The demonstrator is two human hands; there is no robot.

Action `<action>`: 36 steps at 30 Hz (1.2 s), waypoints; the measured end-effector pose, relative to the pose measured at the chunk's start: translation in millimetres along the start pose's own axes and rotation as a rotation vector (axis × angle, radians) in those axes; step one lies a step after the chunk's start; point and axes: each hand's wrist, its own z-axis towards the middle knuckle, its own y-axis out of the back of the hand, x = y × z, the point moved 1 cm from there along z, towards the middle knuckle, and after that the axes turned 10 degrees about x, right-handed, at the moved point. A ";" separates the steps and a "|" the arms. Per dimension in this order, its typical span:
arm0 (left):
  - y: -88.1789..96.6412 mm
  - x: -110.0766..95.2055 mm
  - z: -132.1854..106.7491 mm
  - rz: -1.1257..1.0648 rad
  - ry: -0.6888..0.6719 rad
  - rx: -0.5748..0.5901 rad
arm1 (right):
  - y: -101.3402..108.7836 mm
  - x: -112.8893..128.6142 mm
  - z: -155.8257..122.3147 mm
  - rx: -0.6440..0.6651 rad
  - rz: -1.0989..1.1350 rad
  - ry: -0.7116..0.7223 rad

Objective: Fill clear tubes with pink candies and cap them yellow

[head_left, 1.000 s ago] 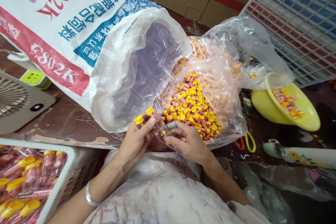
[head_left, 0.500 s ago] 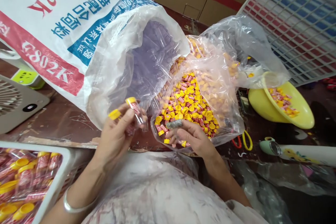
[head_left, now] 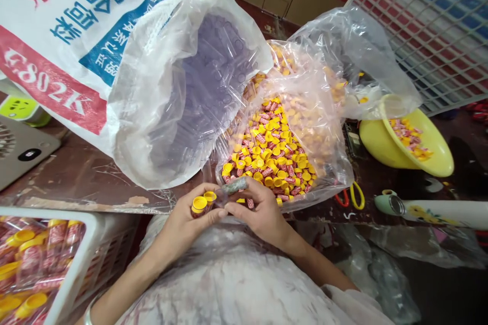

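Observation:
My left hand (head_left: 186, 221) is closed around small clear plastic tubes with yellow caps (head_left: 199, 205), red-and-white contents showing below the caps. My right hand (head_left: 263, 213), a grey wrap (head_left: 234, 185) on one finger, meets it fingertip to fingertip. Something clear shows between the hands, but what the right fingers pinch is too hidden to name. Just beyond them, a clear plastic bag (head_left: 324, 147) holds a heap of yellow caps with small red-and-white pieces (head_left: 267, 162). Clear tubes (head_left: 206, 86) fill the open mouth of a white woven sack (head_left: 133, 127) at its left.
A white crate (head_left: 91, 228) of capped tubes stands at lower left, near a fan (head_left: 23, 157). On the right are a tilted yellow bowl (head_left: 438, 147), scissors with red and yellow handles (head_left: 357, 195), a flowered white cylinder (head_left: 438, 212) and a white wire rack (head_left: 427, 45).
My left hand has moved right and down with the capped tubes, away from the sack mouth. My right hand has shifted slightly left, and the two hands now meet.

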 end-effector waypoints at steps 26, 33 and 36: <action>24.0 10.2 4.4 -0.265 0.105 0.373 | 45.9 27.6 43.5 0.189 -0.510 0.280; 20.6 10.5 9.2 -0.261 0.111 0.431 | 43.9 21.1 55.9 0.486 -0.360 0.197; 18.1 12.1 11.2 -0.321 0.066 0.400 | 40.1 19.2 48.2 0.364 -0.384 0.140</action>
